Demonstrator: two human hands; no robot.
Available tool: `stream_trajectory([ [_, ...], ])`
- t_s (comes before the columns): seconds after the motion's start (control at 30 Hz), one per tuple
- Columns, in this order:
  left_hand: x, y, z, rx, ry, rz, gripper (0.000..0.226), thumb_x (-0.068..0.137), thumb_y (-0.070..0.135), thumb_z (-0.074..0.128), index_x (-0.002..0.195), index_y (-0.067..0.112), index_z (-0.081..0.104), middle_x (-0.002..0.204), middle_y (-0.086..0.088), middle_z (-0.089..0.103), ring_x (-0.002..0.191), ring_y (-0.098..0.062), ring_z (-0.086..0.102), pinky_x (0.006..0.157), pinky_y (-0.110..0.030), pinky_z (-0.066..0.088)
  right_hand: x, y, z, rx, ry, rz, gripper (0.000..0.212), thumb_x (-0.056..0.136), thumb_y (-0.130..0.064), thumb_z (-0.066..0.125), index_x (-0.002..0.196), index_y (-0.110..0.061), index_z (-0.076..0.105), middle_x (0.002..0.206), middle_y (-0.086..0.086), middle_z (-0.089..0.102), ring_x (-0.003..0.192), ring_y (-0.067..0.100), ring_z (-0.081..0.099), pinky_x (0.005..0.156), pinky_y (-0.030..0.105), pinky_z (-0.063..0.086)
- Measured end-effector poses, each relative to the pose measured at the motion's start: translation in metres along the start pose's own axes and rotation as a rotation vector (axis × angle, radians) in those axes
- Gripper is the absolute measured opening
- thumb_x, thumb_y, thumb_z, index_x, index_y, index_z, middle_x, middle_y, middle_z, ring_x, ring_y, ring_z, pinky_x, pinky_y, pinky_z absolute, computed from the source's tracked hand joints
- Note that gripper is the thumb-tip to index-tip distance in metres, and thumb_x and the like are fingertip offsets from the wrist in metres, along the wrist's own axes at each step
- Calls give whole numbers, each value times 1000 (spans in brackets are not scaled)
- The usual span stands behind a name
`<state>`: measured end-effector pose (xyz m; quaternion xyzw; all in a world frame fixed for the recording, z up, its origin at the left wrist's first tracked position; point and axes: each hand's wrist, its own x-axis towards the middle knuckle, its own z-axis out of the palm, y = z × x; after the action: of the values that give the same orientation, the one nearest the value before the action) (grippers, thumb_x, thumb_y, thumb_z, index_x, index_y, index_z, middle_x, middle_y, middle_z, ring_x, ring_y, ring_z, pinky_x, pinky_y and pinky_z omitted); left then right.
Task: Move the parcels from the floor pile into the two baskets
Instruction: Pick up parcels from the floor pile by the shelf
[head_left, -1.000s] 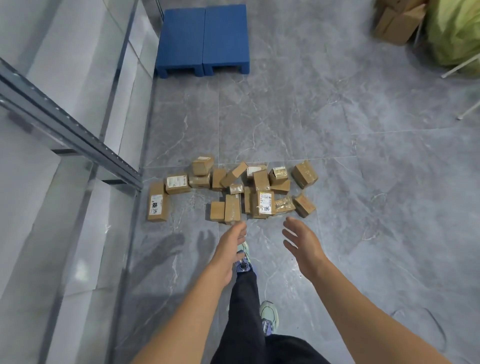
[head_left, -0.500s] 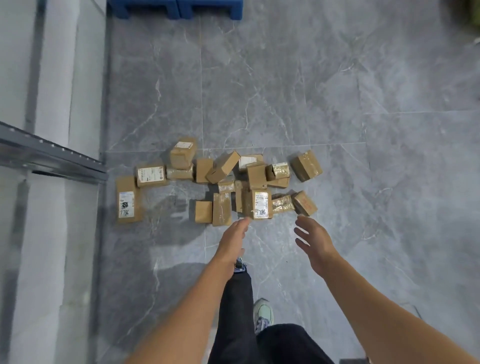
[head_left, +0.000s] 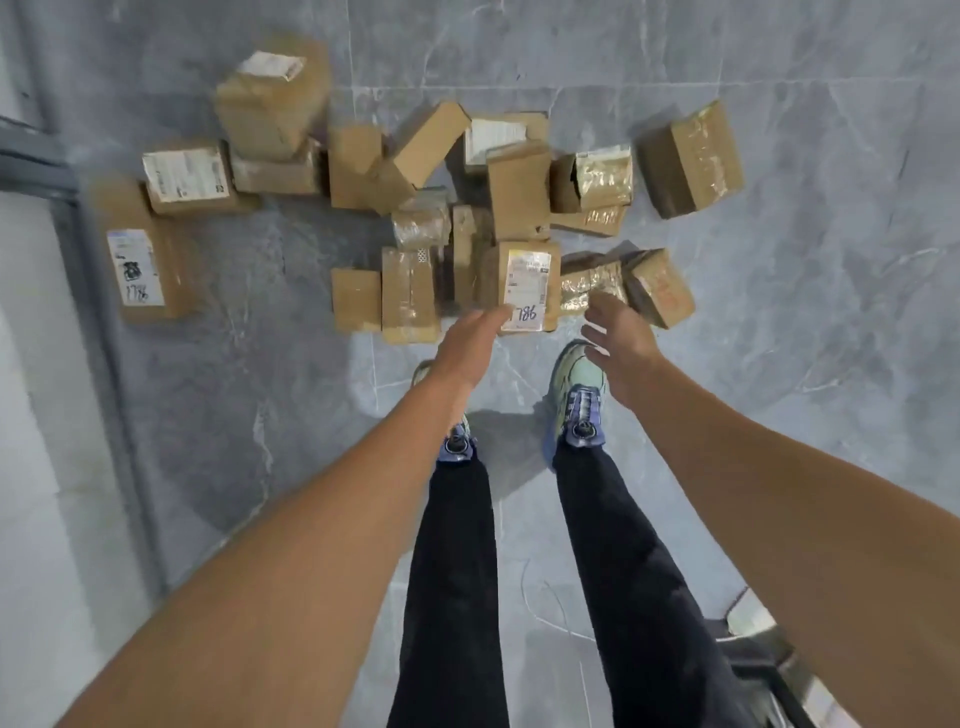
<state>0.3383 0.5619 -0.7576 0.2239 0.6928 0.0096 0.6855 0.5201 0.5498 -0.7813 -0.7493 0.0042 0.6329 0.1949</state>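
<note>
The left edge of the view is blurred: a pale wall panel (head_left: 31, 467) and a dark metal rail (head_left: 31, 166) smear together, and the boxes nearest them have soft outlines. The left shoe (head_left: 457, 444) is mostly hidden behind the left forearm. In the bottom right corner a dark framed thing (head_left: 769, 654) is cut off, and I cannot tell what it is.

The floor (head_left: 831, 415) is grey marbled tile with pale veins and thin joints. The pile of parcels (head_left: 431, 208) lies on it just ahead of the person's feet: brown cardboard boxes, some flat, some tipped against each other, several with white labels. One long parcel (head_left: 140, 260) lies apart at the far left, near the rail.

The left hand (head_left: 467, 338) reaches out with straight fingers and holds nothing. Its fingertips are at the near edge of a labelled parcel (head_left: 524, 280) at the front of the pile; I cannot tell whether they touch it. The right hand (head_left: 618, 332) is spread, loose and empty, just beside a tape-wrapped parcel (head_left: 592, 283) and a red-marked parcel (head_left: 660, 286). The right shoe (head_left: 576, 400) stands on the floor below it.
</note>
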Motion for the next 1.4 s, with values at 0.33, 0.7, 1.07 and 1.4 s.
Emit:
stream_trajectory([
  [0.33,152,-18,42,-104,116,-14,58,76,55,51,122,23,61,117,-3,69,104,-21,67,73,-33,49,154,33,14,-90,-9,51,18,100,-37,57,96,-24,68,101,-3,70,111,19,63,102,40,43],
  [0.7,146,-35,29,-115,67,-13,33,105,41,48,130,22,58,119,2,68,100,-15,69,64,-23,46,136,43,29,-104,-35,-24,29,105,-35,53,87,-19,70,82,2,70,80,22,65,78,38,49],
  [1.07,-18,-18,-21,-406,92,114,29,105,39,50,127,31,66,128,0,69,88,-2,73,58,-11,51,-33,12,48,-139,-77,-151,62,76,-53,61,124,-15,66,106,1,74,98,19,65,90,41,46],
  [1.4,-209,53,-100,-471,106,433,29,105,38,47,129,37,64,111,20,75,100,1,71,76,-13,53,-241,-86,77,-248,-220,-430,40,101,-51,50,127,-29,72,122,-4,76,121,20,67,113,55,44],
])
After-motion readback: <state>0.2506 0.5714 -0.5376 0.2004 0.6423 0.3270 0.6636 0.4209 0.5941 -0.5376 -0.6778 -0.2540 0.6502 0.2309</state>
